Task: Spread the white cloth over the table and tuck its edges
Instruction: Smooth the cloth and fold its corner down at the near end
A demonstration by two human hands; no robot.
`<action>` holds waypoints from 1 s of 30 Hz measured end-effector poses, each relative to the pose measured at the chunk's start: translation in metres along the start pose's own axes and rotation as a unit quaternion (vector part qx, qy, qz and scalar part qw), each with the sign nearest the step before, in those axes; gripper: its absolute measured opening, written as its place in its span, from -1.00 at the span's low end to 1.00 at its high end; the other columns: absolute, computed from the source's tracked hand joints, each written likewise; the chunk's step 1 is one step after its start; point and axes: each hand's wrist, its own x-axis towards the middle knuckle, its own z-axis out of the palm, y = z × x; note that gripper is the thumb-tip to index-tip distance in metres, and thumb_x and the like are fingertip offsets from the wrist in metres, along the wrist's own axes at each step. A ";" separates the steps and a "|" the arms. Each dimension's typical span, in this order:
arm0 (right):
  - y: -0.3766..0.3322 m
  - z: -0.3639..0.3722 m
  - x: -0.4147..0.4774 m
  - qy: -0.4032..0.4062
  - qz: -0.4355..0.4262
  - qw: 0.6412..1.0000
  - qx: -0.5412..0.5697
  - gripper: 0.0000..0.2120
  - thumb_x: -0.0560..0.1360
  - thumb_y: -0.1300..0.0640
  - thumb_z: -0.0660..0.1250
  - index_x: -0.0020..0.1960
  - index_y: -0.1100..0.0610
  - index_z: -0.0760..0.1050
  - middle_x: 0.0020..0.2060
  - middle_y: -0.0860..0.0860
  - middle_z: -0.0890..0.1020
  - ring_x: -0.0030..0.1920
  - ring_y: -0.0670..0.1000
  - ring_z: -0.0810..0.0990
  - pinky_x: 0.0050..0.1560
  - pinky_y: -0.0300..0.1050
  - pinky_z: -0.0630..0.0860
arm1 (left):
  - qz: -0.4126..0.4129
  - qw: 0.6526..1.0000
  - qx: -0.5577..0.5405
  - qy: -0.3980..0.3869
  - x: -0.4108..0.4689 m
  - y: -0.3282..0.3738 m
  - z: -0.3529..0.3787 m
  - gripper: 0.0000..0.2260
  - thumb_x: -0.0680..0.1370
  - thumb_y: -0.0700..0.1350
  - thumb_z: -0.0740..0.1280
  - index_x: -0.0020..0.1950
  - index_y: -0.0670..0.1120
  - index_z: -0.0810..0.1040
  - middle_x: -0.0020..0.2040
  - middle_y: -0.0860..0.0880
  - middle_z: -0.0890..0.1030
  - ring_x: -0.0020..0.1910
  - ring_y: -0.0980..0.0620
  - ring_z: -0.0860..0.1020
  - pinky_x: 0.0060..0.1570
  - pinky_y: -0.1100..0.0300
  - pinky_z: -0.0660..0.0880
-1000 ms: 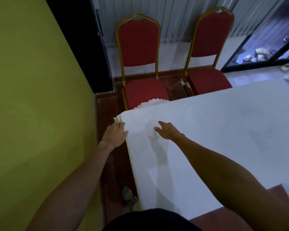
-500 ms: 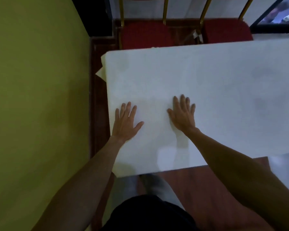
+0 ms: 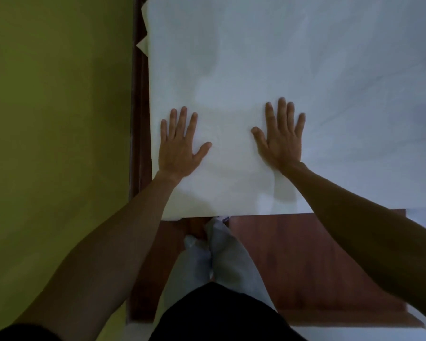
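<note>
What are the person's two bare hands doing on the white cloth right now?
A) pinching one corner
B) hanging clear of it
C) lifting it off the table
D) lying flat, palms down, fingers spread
D: the left hand and right hand both lie flat with straight, spread fingers on the white cloth.

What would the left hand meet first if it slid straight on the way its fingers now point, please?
Nothing that shows: the left hand lies flat on the white cloth, fingers pointing away from the person, and only bare cloth lies ahead up to the picture's top edge.
</note>
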 end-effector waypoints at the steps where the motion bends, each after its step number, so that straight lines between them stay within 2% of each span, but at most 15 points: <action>1: 0.000 0.001 -0.003 0.001 -0.001 1.000 -0.003 -0.28 0.68 -0.33 -0.10 0.68 0.03 -0.13 0.67 0.15 -0.11 0.66 0.20 -0.15 0.59 0.37 -0.13 | -0.002 1.000 0.001 0.000 -0.003 0.000 0.001 -0.26 0.62 0.37 0.01 0.66 -0.04 0.02 0.66 -0.12 -0.02 0.64 -0.17 -0.10 0.55 -0.23 -0.03; 14: -0.010 0.012 -0.032 0.025 -0.019 0.999 -0.021 -0.29 0.68 -0.34 -0.15 0.68 0.04 -0.10 0.67 0.17 -0.07 0.66 0.22 -0.11 0.59 0.38 -0.09 | -0.010 1.000 0.016 0.017 -0.043 -0.004 0.012 -0.26 0.62 0.38 -0.02 0.66 -0.04 0.00 0.66 -0.12 -0.02 0.64 -0.17 -0.08 0.56 -0.22 -0.04; 20: -0.010 0.014 -0.030 0.029 -0.013 0.999 -0.012 -0.29 0.66 -0.35 -0.18 0.68 0.02 -0.11 0.67 0.14 -0.09 0.66 0.19 -0.14 0.60 0.35 -0.16 | -0.009 0.999 0.015 0.033 -0.039 -0.005 0.016 -0.27 0.62 0.38 -0.03 0.66 -0.02 0.00 0.66 -0.12 -0.01 0.64 -0.17 -0.07 0.57 -0.21 -0.05; 30: -0.008 0.015 -0.030 0.037 -0.017 0.999 -0.014 -0.27 0.65 -0.38 -0.20 0.68 0.01 -0.10 0.67 0.15 -0.07 0.66 0.20 -0.13 0.60 0.35 -0.15 | -0.012 0.999 0.022 0.033 -0.039 -0.004 0.018 -0.27 0.62 0.38 -0.02 0.66 -0.03 0.03 0.66 -0.12 0.00 0.64 -0.16 -0.07 0.57 -0.20 -0.05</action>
